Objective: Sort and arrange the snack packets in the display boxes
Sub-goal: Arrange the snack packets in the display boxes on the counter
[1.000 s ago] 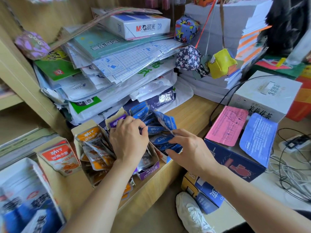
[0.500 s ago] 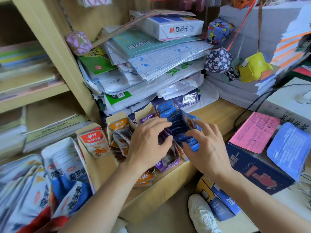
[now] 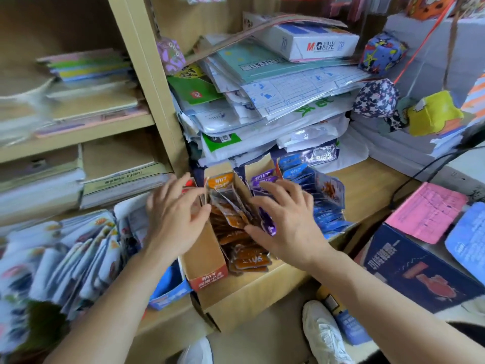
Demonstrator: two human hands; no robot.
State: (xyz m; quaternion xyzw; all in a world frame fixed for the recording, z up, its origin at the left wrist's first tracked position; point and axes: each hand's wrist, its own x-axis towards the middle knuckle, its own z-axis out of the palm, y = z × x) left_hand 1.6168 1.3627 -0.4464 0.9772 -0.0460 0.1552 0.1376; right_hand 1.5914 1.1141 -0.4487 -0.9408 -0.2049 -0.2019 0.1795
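Three cardboard display boxes stand side by side on a wooden counter. The middle one holds orange snack packets, the one to its right purple packets, and the far right one blue packets. My left hand lies with spread fingers over the red-labelled box, left of the orange packets. My right hand is spread over the purple packets, its thumb touching the orange ones. Neither hand grips anything.
A heap of white and blue snack packets fills the lower left. Stacked paper and envelopes rise right behind the boxes. A dark blue carton with a pink sheet stands at right. Shelves of books are at left.
Both hands have shifted left: the left one from the purple packets to the red-labelled box, the right one from the blue packets to the purple ones. The camera view has turned left.
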